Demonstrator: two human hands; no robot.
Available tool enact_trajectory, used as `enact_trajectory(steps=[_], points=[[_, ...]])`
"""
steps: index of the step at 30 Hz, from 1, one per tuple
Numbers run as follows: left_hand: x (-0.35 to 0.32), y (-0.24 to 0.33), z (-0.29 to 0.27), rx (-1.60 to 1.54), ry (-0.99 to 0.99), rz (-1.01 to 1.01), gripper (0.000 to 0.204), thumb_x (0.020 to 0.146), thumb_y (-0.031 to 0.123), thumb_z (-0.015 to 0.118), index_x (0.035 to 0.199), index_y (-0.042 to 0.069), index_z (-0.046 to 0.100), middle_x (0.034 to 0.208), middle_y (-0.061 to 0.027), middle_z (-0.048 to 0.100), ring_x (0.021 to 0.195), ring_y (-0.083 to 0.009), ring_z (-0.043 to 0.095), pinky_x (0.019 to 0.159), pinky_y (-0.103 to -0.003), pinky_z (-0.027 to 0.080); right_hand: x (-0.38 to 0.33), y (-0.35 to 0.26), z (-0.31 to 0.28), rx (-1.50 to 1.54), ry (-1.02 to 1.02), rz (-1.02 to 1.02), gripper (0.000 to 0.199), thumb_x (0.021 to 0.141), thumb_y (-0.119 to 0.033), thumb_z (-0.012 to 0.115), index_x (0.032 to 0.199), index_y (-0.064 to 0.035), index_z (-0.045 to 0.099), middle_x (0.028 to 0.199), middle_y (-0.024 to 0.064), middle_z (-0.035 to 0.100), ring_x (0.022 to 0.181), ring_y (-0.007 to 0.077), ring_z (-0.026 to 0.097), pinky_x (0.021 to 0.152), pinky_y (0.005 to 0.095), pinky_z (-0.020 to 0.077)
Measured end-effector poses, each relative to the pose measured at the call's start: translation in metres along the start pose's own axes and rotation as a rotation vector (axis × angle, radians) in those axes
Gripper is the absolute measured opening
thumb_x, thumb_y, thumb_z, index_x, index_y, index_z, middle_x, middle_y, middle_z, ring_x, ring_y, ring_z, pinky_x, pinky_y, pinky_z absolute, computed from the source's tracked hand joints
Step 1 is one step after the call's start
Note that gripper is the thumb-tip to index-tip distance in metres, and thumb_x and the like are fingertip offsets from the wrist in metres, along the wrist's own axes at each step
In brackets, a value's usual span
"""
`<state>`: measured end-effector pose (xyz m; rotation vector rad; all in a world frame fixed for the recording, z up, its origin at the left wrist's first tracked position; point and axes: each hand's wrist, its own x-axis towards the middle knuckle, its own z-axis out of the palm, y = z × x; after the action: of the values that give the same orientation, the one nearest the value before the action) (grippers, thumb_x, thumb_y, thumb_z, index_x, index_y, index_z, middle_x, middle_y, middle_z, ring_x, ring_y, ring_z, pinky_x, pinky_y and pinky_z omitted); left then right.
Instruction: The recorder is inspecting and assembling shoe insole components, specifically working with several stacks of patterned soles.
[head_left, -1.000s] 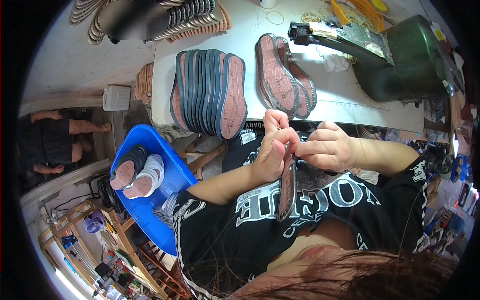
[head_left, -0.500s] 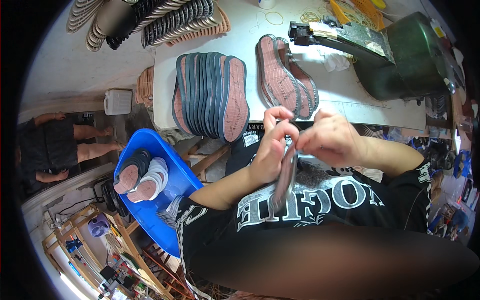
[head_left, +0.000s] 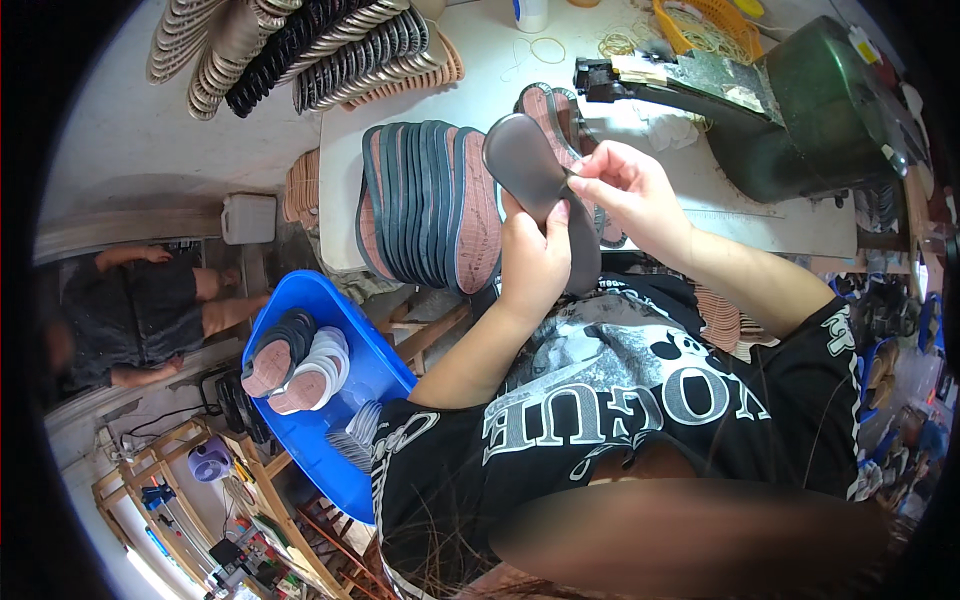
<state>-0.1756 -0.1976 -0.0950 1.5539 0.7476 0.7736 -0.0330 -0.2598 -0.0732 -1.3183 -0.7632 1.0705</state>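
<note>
I hold a dark grey shoe insole (head_left: 530, 165) flat-side up in front of my chest, above the near edge of the white worktable (head_left: 500, 70). My left hand (head_left: 535, 265) grips its lower half from beneath, thumb on its face. My right hand (head_left: 625, 190) pinches its right edge near the middle. Just beyond the insole, a row of dark-rimmed reddish soles (head_left: 430, 205) stands on edge on the table.
A green sewing machine (head_left: 790, 110) fills the table's right side, with rubber bands and a yellow basket behind it. A blue tub (head_left: 385, 375) at my left holds stacked soles. More soles fan out at the top left. Another person (head_left: 150, 310) sits at far left.
The insole was edge-on between both hands near my chest; now it is raised and turned so its flat face shows. Both hands have shifted upward with it.
</note>
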Motion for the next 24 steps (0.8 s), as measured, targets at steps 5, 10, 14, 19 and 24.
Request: enact_trajectory(steps=[5, 10, 14, 19, 24], points=[[0.012, -0.012, -0.01, -0.023, 0.058, 0.01, 0.028, 0.091, 0.007, 0.055, 0.114, -0.005, 0.044, 0.099, -0.0162, 0.061, 0.09, -0.0247, 0.063, 0.08, -0.035, 0.049, 0.017, 0.005, 0.003, 0.139, -0.052, 0.037, 0.013, 0.085, -0.01, 0.067, 0.086, -0.0067, 0.054, 0.087, -0.0002, 0.061, 0.08, 0.0055, 0.055, 0.073, 0.0203, 0.0439], [0.015, -0.026, -0.022, -0.087, -0.215, -0.174, 0.034, 0.094, 0.013, 0.056, 0.12, -0.002, 0.042, 0.108, -0.0129, 0.057, 0.098, -0.0191, 0.058, 0.084, -0.032, 0.047, 0.019, 0.02, -0.018, 0.196, -0.138, 0.159, 0.017, 0.083, -0.016, 0.07, 0.084, -0.0064, 0.057, 0.085, 0.0023, 0.063, 0.076, 0.0081, 0.057, 0.073, 0.0219, 0.0447], [0.013, -0.02, -0.014, -0.137, -0.19, -0.165, 0.034, 0.097, 0.017, 0.052, 0.123, -0.002, 0.041, 0.111, -0.0131, 0.057, 0.099, -0.0189, 0.057, 0.084, -0.032, 0.047, 0.019, 0.009, -0.011, 0.063, -0.089, 0.179, 0.016, 0.084, -0.011, 0.069, 0.089, -0.007, 0.055, 0.079, -0.0009, 0.059, 0.073, 0.0057, 0.054, 0.067, 0.0207, 0.0427], [0.017, -0.005, -0.009, -0.104, -0.085, -0.126, 0.03, 0.102, 0.023, 0.043, 0.121, -0.001, 0.043, 0.114, -0.0099, 0.053, 0.102, -0.0128, 0.052, 0.088, -0.026, 0.043, 0.02, -0.011, 0.003, -0.098, 0.097, 0.109, 0.037, 0.083, -0.016, 0.07, 0.11, -0.0033, 0.047, 0.08, 0.0021, 0.062, 0.077, 0.0065, 0.056, 0.067, 0.0213, 0.0441], [0.022, -0.002, -0.012, -0.261, -0.007, -0.007, 0.033, 0.101, 0.024, 0.044, 0.123, 0.0, 0.042, 0.115, -0.0089, 0.054, 0.101, -0.011, 0.052, 0.089, -0.026, 0.043, 0.021, -0.018, 0.002, 0.003, -0.069, 0.0, 0.038, 0.085, -0.013, 0.068, 0.112, -0.0038, 0.042, 0.085, 0.0028, 0.062, 0.079, 0.0076, 0.057, 0.071, 0.022, 0.0456]])
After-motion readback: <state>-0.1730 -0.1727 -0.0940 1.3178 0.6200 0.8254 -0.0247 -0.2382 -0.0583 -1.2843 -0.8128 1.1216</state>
